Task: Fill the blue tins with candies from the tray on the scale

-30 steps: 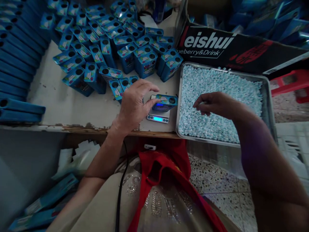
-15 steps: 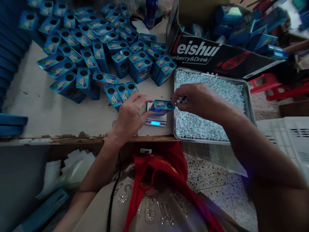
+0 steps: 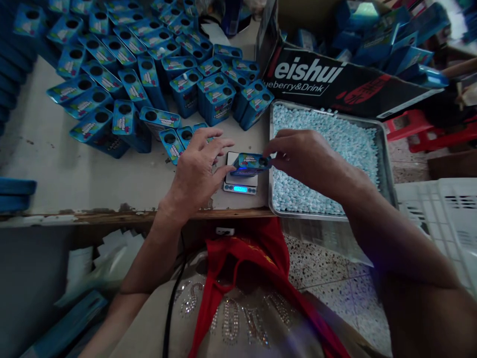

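A blue tin (image 3: 249, 160) with a round hole in its top stands on a small digital scale (image 3: 240, 189) whose display glows blue. My left hand (image 3: 197, 171) is open at the tin's left, fingers apart, with the thumb tip at the tin's end. My right hand (image 3: 301, 154) is closed in a pinch over the hole at the tin's right end; what its fingers hold is hidden. Under that hand a metal tray (image 3: 271, 194) holds many small pale blue and white candies (image 3: 309, 191).
Several blue tins (image 3: 218, 102) with holes crowd the table's left and back; a few stand behind my left hand. A black printed carton (image 3: 305, 74) full of blue tins is behind the tray. A white crate (image 3: 425, 199) and red stool (image 3: 413, 132) are at right.
The candies that showed in my right fingers are no longer visible, and those fingers are now at the tin's hole. My left hand has shifted slightly left, fingers more spread.
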Demonstrator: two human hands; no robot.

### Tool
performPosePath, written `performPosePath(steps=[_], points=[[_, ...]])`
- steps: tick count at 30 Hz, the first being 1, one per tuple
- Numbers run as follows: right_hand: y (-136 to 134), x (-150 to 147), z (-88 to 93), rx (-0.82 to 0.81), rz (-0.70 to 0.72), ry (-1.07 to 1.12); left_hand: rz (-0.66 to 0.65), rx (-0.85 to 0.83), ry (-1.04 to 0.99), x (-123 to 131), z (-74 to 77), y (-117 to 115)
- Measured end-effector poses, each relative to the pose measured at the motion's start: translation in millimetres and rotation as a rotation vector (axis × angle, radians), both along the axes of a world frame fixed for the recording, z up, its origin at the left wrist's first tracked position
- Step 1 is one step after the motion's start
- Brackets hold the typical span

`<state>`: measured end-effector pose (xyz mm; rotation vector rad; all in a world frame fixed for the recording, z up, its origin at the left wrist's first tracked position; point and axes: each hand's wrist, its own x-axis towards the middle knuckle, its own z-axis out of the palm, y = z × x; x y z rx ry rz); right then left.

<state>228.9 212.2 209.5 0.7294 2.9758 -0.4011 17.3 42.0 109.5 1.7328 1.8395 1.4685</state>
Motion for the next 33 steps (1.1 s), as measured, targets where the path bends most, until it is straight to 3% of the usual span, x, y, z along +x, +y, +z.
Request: performPosePath(steps=[4, 8, 12, 15, 19, 26, 28, 31, 33], points=[[13, 50, -13.1, 0.097, -0.218, -0.066, 0.0, -0.023, 0.081, -4, 5.7, -2], [15, 107, -65.0, 0.046, -0.345, -0.312, -0.011, -0.057, 0.137, -3, 12.1, 3], [11, 119, -105.6, 0.074, -0.382, -0.287, -0.045, -0.086, 0.168, 9, 19.1, 13], [21, 113, -106.1, 0.04, -0.425, -0.265, -0.025, -0.112, 0.149, 20, 24.7, 15], [37, 119, -91.8, -0.151, -0.521, -0.06, 0.025, -0.152, 0.216, 26, 30.8, 10], [31, 132, -90.9, -0.293, -0.68, 0.196, -0.02, -0.209, 0.339, 36, 36.4, 24], [30, 133, -93.5, -0.496, -0.723, 0.29, -0.035, -0.218, 0.347, 38, 36.0, 30], [32, 135, -96.1, -0.949, -0.809, 0.52, -0.06, -0.249, 0.382, 38, 34.0, 35], [33, 135, -95.8, -1.128, -0.888, 0.671, -0.072, -0.264, 0.394, 36, 32.0, 36]])
